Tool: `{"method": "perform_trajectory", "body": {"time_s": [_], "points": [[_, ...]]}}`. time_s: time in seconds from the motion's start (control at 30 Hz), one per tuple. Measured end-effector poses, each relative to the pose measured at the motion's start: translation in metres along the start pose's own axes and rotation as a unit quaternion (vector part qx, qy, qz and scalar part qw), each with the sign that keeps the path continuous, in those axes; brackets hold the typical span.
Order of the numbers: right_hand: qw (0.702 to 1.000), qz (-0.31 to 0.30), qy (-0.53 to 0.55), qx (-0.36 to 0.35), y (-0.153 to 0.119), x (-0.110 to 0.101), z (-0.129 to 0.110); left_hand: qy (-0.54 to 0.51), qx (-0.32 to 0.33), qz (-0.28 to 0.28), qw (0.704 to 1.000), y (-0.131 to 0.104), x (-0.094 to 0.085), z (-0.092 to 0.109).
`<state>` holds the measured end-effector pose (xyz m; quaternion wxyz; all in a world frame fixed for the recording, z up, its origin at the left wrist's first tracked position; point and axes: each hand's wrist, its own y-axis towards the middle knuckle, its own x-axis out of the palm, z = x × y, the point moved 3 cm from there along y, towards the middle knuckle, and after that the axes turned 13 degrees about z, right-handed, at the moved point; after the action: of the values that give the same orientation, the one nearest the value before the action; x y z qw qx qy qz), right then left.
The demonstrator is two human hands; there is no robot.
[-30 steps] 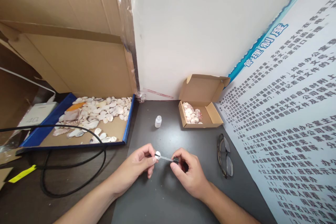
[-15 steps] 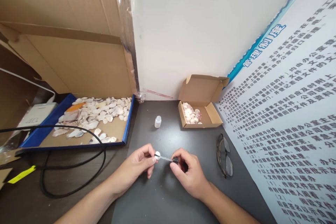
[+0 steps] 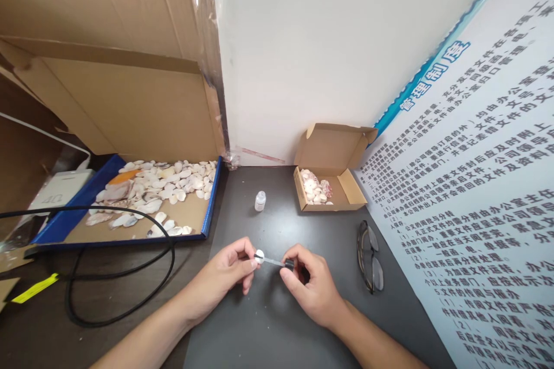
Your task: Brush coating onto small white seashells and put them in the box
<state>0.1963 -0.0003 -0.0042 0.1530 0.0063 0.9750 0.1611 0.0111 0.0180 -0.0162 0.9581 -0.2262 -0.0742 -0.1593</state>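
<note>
From where I'm standing, it looks like the applicator is being worked against the small white rounded piece (image 3: pixel 259 256). The left hand (image 3: pixel 231 268) pinches that piece between thumb and fingertips. The right hand (image 3: pixel 314 285) grips the black cylindrical cap (image 3: pixel 289 264) of a thin translucent applicator stem (image 3: pixel 272 261), thumb beneath and forefinger curled over. The stem's dark tip meets the piece, though I can't tell whether any liquid is on it. As I judge it, any further touch calls for a steady left pinch and a light turn of the right wrist.

Taking twelve as straight ahead of the person, the piece lies at about three o'clock from the left hand, right at its fingertips, and at ten from the right hand. A clear little bottle with a white label (image 3: pixel 260 202) stands upright at twelve from the piece, apparently uncapped. The open brown cardboard box (image 3: pixel 333 206) holding pale shells (image 3: pixel 314 187) sits at one to two, the blue-edged tray (image 3: pixel 210 207) of shells at ten, and the dark-framed glasses (image 3: pixel 366 256) at three.
</note>
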Motion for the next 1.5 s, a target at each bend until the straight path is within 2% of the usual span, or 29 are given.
{"method": "perform_trajectory", "body": {"time_s": [1.5], "points": [[1.0, -0.004, 0.012, 0.003, -0.0001, 0.0002, -0.0004, 0.002, 0.001, 0.001, 1.0, 0.0002, 0.0001, -0.0007]]}}
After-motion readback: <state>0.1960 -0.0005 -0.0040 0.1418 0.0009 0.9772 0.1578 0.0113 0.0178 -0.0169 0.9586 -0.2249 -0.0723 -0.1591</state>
